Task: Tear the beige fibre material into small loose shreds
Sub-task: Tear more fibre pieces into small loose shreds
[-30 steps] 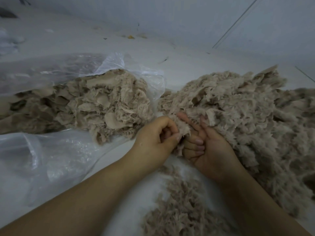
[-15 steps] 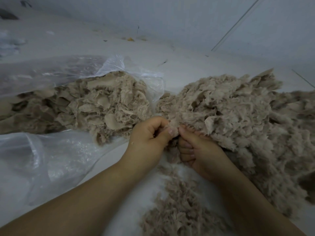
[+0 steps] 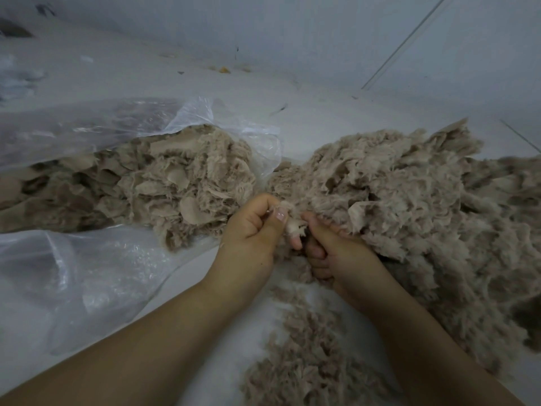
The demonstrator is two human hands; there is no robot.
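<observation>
Head view, centre frame: I watch the left hand (image 3: 251,232) and right hand (image 3: 336,253) pinch one small tuft (image 3: 294,225) of beige fibre between curled fingers (knuckles nearly touching). A shredded heap (image 3: 409,206) fills the right; a clear plastic bag (image 3: 96,276) of fibre lies left.

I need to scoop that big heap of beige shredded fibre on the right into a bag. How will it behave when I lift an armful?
The big heap of beige shredded fibre looks fluffy and loosely piled, so it is probably light for its bulk. It would likely sag and shed: stray shreds already lie on the white surface near it.
</observation>
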